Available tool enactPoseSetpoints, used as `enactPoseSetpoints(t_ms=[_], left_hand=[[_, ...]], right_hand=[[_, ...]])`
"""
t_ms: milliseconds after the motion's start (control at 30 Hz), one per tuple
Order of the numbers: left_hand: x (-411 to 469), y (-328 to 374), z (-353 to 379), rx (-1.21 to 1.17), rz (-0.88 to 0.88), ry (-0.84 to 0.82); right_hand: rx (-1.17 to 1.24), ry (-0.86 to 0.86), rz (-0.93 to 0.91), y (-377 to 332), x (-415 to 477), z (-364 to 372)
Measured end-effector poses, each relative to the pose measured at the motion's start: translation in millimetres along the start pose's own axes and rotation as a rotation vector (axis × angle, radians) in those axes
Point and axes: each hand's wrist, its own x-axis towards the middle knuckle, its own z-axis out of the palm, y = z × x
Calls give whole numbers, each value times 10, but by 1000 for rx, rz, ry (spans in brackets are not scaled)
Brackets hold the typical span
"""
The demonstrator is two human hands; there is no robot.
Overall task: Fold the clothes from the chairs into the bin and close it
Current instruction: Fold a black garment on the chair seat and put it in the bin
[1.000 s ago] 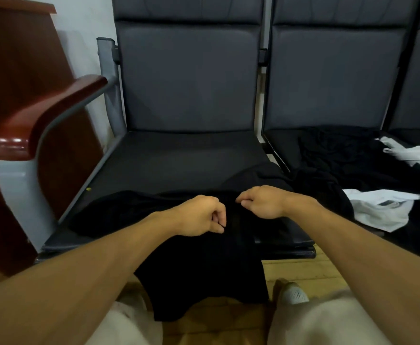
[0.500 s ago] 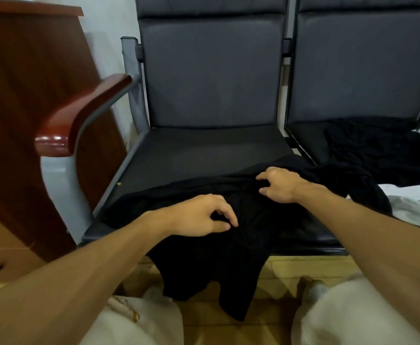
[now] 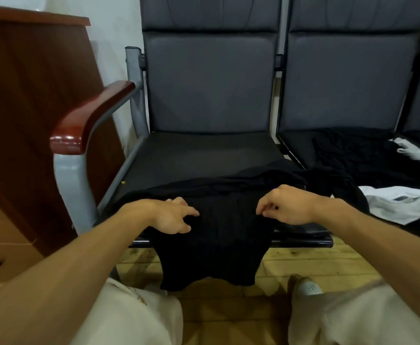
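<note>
Black garment (image 3: 223,232) draping over the chair seat (image 3: 204,155), left hand (image 3: 169,215) resting spread-fingered on it, right hand (image 3: 286,207) curling onto it, grip unclear.

Plain black garment (image 3: 218,220) on the dark grey chair (image 3: 209,95), one solid shade all over. Left of the chair, a glossy red-brown armrest (image 3: 89,120) on a pale grey frame (image 3: 69,175); right of the chair, white clothes (image 3: 398,202) against more black fabric (image 3: 353,158).
</note>
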Motion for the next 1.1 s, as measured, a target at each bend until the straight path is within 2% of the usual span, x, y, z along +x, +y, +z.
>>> enactPoseSetpoints(t_ms=[200, 367, 533, 667, 733, 900, 1000, 1100], left_hand=[[236, 53, 97, -117, -4, 50], [588, 3, 123, -57, 32, 126], [874, -208, 77, -153, 32, 133], [882, -211, 52, -219, 51, 139], [827, -210, 39, -291, 90, 224], [563, -394, -8, -188, 31, 703], [348, -546, 11, -259, -76, 819], [181, -690, 72, -328, -206, 907]], right_hand=[[52, -29, 65, 177, 78, -3], [59, -77, 89, 454, 252, -35], [15, -129, 55, 520, 476, -74], [49, -85, 64, 541, 569, -78], [55, -27, 62, 542, 596, -40], [44, 66, 70, 481, 590, -16], [36, 115, 57, 413, 544, -32], [58, 244, 22, 334, 526, -76]])
